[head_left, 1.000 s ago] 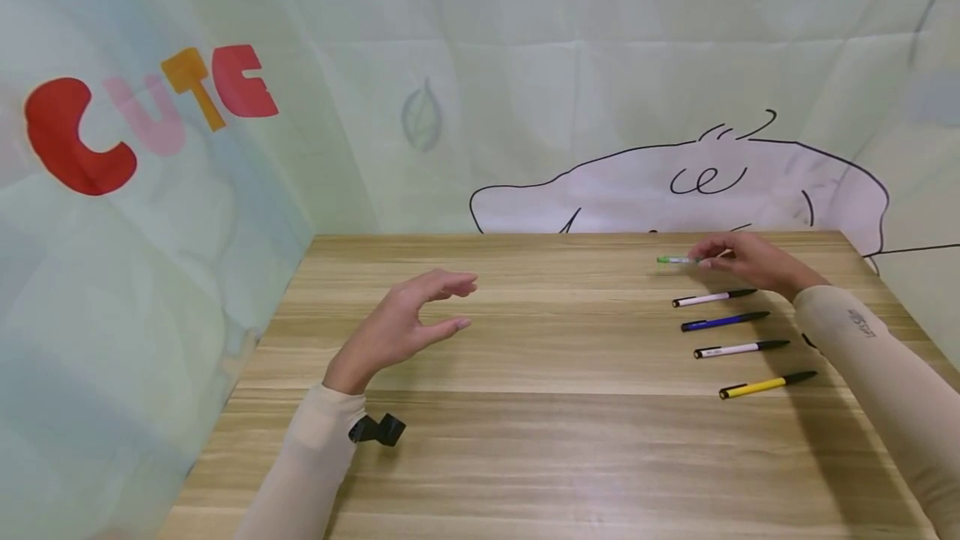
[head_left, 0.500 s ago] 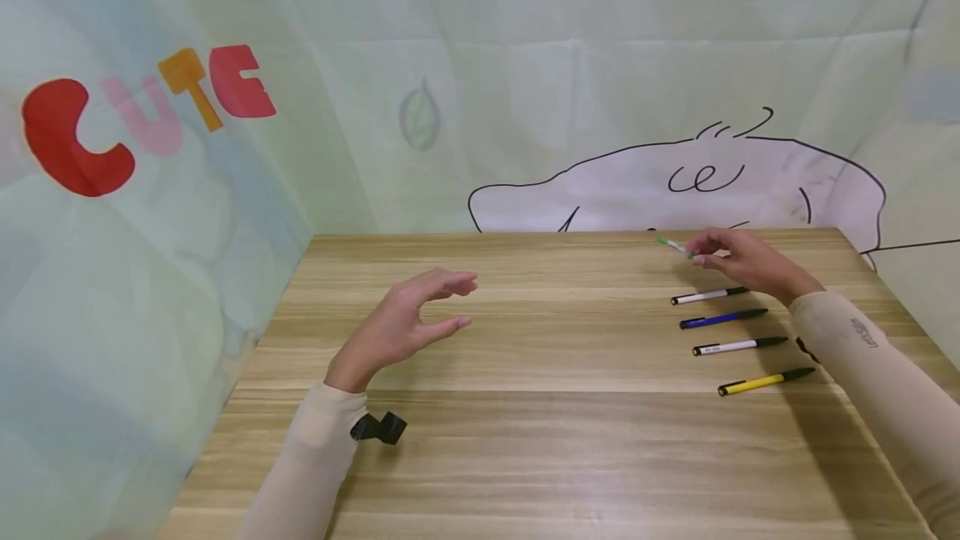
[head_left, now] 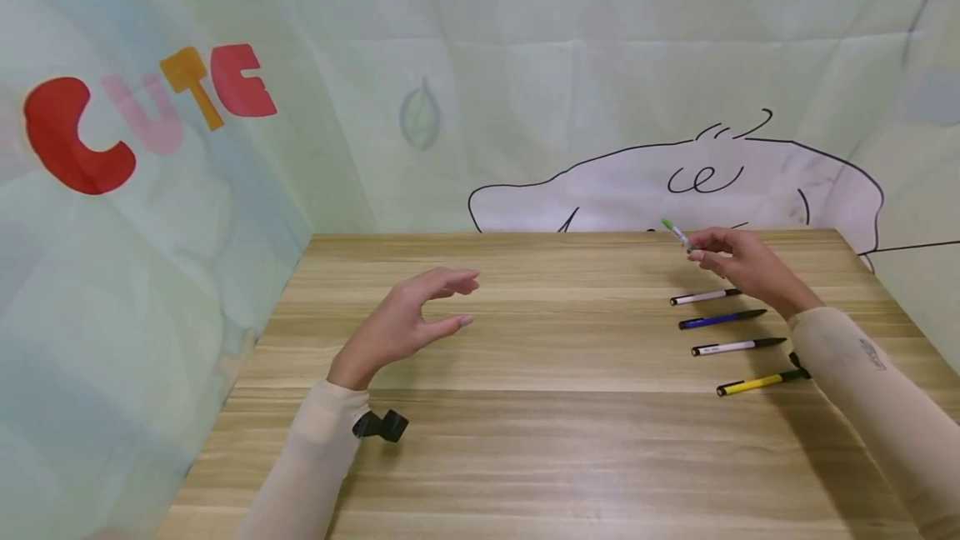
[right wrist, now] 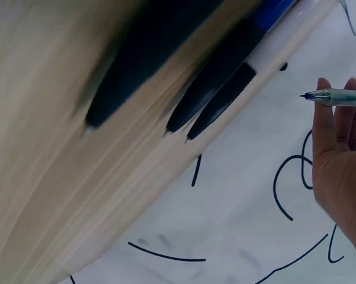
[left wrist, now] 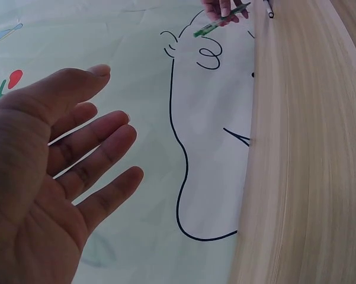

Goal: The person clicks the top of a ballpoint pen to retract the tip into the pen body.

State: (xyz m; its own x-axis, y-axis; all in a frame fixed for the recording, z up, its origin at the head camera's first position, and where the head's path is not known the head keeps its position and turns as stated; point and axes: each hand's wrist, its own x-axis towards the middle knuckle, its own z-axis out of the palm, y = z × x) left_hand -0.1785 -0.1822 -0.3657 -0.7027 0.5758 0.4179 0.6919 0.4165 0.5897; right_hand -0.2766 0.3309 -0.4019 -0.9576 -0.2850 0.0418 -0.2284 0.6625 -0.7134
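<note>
My right hand (head_left: 746, 263) pinches a green and white pen (head_left: 677, 233) between thumb and fingers, above the table's far right part. The pen tilts up, its green end pointing up and left; in the right wrist view its dark writing tip (right wrist: 311, 96) shows. Below that hand lie a white pen (head_left: 701, 298), a blue pen (head_left: 718, 320), another white pen (head_left: 727, 348) and a yellow pen (head_left: 757, 384), all with black grips. My left hand (head_left: 408, 319) hovers over the left half of the table, fingers and thumb spread apart, holding nothing.
The wooden table (head_left: 525, 457) reaches back to a pale cloth backdrop (head_left: 525, 107) printed with a line-drawn animal and the word CUTE. A black wrist device (head_left: 381, 426) hangs at the left cuff.
The green and white pen has tilted from nearly level to pointing up and left, and is raised higher in my right hand. The left hand stays nearly still.
</note>
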